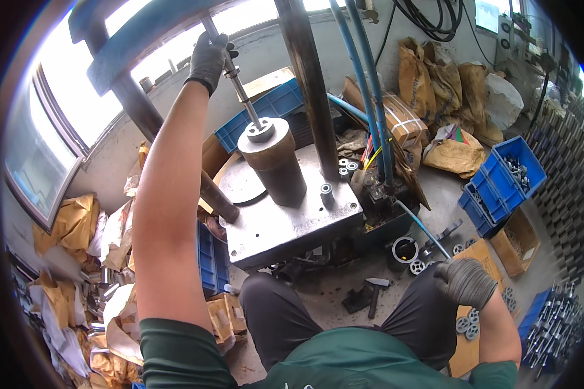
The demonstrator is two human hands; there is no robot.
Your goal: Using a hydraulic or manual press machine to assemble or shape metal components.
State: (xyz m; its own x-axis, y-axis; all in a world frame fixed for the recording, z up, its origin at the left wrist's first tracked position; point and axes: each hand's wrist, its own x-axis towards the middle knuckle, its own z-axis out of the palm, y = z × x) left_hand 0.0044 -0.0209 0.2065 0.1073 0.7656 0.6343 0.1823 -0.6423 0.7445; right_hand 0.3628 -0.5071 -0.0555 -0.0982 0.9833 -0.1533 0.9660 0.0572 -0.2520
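My left hand (209,61), in a dark grey glove, is raised and wrapped round the upper part of a stepped metal shaft (243,97). The shaft leans slightly, and its lower end meets a small ring (261,131) on top of a thick steel cylinder (276,170). That cylinder stands upright on the press's steel bed plate (276,227). In a grey glove, my right hand (467,282) is closed round the end of a blue lever (424,228) beside my right knee. A small bearing (326,192) sits at the plate's right side, near several others.
Two steel columns, one a dark post (308,91), flank the cylinder. Blue hoses (368,84) run down at its right. A hammer (375,295) lies on the floor between my knees. Blue bins (506,178) of metal parts, stacked metal pieces and paper sacks (457,150) stand at the right.
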